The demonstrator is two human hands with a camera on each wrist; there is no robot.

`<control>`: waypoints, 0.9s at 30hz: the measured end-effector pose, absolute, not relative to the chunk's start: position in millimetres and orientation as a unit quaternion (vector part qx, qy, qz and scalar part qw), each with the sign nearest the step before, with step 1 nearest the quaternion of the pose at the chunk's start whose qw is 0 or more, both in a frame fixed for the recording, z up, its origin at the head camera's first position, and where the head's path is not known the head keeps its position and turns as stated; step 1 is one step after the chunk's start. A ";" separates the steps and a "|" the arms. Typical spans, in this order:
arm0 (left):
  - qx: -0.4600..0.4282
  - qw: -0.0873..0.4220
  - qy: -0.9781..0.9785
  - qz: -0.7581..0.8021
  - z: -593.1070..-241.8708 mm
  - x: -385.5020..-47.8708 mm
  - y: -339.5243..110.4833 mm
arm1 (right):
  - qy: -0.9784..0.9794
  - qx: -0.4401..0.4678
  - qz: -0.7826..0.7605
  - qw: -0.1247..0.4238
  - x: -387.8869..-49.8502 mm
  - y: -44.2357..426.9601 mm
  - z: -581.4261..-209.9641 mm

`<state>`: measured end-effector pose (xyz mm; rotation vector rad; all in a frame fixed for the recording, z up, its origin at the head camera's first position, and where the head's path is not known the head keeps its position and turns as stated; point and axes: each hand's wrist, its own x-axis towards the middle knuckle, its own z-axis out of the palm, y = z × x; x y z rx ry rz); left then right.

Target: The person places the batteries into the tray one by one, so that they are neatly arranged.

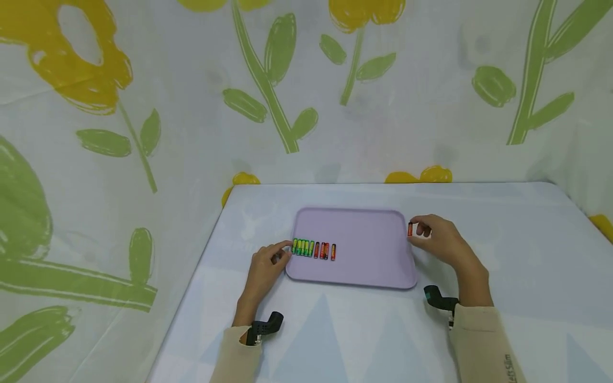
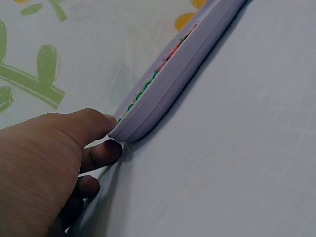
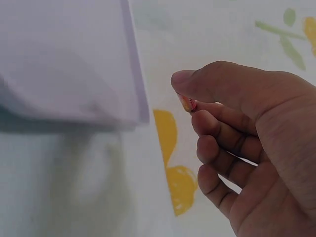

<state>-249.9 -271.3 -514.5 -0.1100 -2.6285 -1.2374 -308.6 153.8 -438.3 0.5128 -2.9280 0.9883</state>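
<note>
A shallow purple tray [image 1: 369,244] lies on the table. Near its left side several green batteries [image 1: 303,247] stand in a row, followed by several red batteries [image 1: 324,250]; the rightmost red one sits slightly apart. My left hand [image 1: 268,266] pinches the tray's left rim [image 2: 148,118] between thumb and finger. Just off the tray's right edge, my right hand [image 1: 442,239] holds a single red battery [image 1: 409,229] between thumb and fingertips. In the right wrist view, that battery [image 3: 187,102] is mostly hidden behind the thumb.
The white table [image 1: 527,255] has pale blue triangle patterns and extends around the tray. Behind it and on the left hangs a white cloth [image 1: 407,122] printed with yellow flowers and green leaves. A black wrist camera [image 1: 268,323] is strapped to each wrist.
</note>
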 end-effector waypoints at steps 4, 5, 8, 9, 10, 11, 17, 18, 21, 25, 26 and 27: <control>-0.040 0.119 -0.900 -0.418 -515.5 -249.7 -272.0 | -0.931 0.173 0.321 -0.001 -306.5 142.4 -434.6; -0.040 0.119 -0.900 -0.417 -516.6 -250.0 -272.3 | -0.931 0.175 0.321 -0.003 -306.2 139.8 -434.0; -0.039 0.120 -0.904 -0.410 -520.8 -251.6 -273.3 | -0.926 0.183 0.331 0.000 -304.6 132.2 -433.0; -0.039 0.121 -0.903 -0.410 -521.5 -252.0 -273.5 | -0.924 0.188 0.333 0.004 -304.1 129.8 -432.9; -0.039 0.122 -0.903 -0.410 -522.0 -252.4 -273.7 | -0.922 0.194 0.336 0.009 -303.9 127.3 -432.8; -0.040 0.124 -0.902 -0.411 -522.2 -252.8 -273.9 | -0.919 0.200 0.339 0.015 -303.5 124.6 -432.6; -0.043 0.128 -0.901 -0.412 -522.6 -254.1 -274.0 | -0.907 0.232 0.350 0.024 -301.4 107.6 -432.0; -0.041 0.127 -0.901 -0.412 -522.8 -254.1 -273.9 | -0.907 0.234 0.350 0.021 -301.2 104.9 -432.1; -0.036 0.124 -0.902 -0.412 -523.5 -253.6 -273.8 | -0.906 0.241 0.348 0.014 -300.6 97.4 -433.1; -0.034 0.123 -0.904 -0.407 -523.5 -253.6 -273.5 | -0.906 0.250 0.341 0.007 -300.2 89.1 -435.4; -0.035 0.124 -0.904 -0.407 -522.9 -253.6 -273.3 | -0.906 0.253 0.340 0.006 -300.3 86.9 -436.1; -0.036 0.125 -0.904 -0.406 -522.2 -253.5 -273.1 | -0.905 0.256 0.339 0.004 -300.3 84.8 -436.9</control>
